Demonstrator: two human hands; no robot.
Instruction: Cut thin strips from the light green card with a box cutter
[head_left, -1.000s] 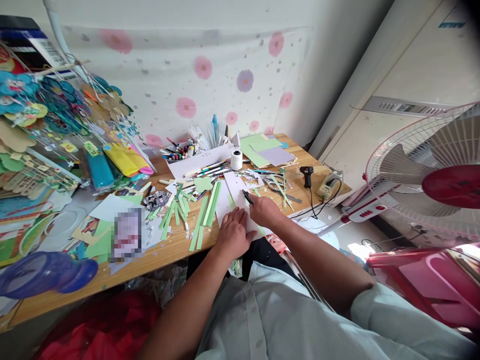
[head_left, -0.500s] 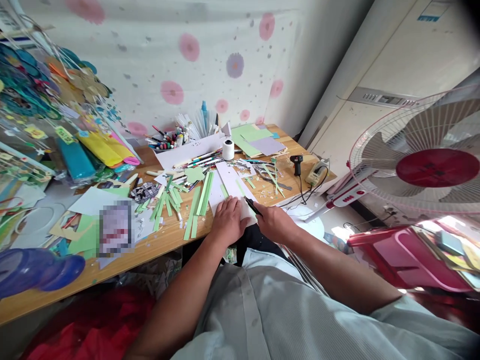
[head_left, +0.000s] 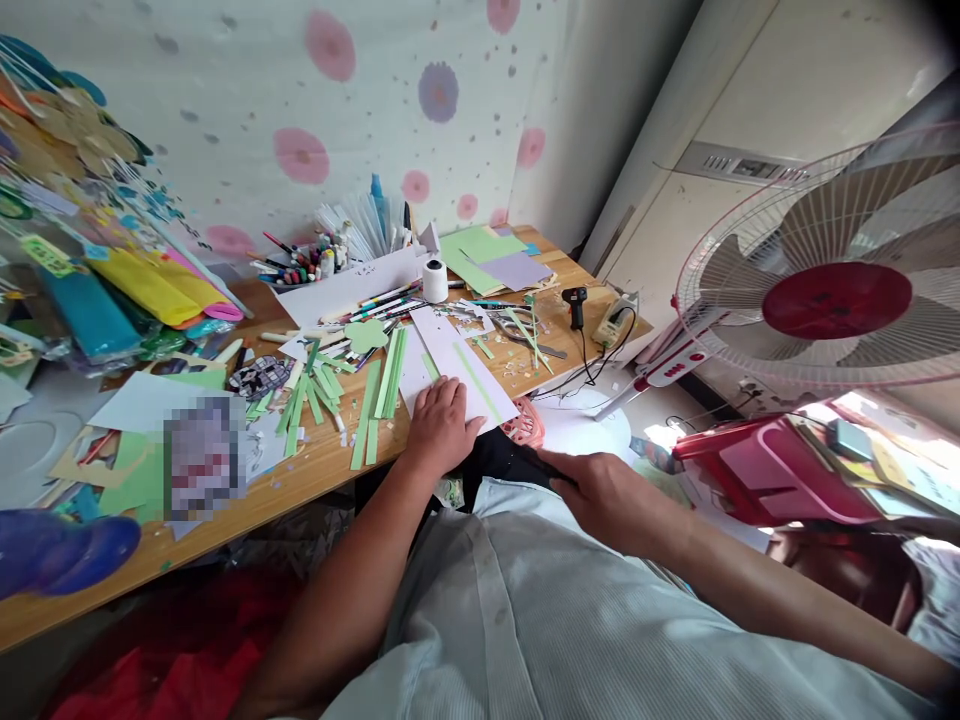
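A pale grey-green shirt [head_left: 622,630] with fine ribbing spreads around five o'clock from the centre of the view, its button placket [head_left: 495,590] running down at six and carrying a small, pale round button [head_left: 500,618]. Black cloth [head_left: 499,455] covers the lap at six, nearer the middle. The left hand [head_left: 442,425] at seven and right hand [head_left: 611,497] at four are bare, forearms too.

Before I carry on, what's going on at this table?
A person is at a cluttered table with paper. Their left hand lies on white card, which has a narrow green strip on it. Their right hand grips a dark tool in front of the table, apart from the card. More green strips lie left of the card.
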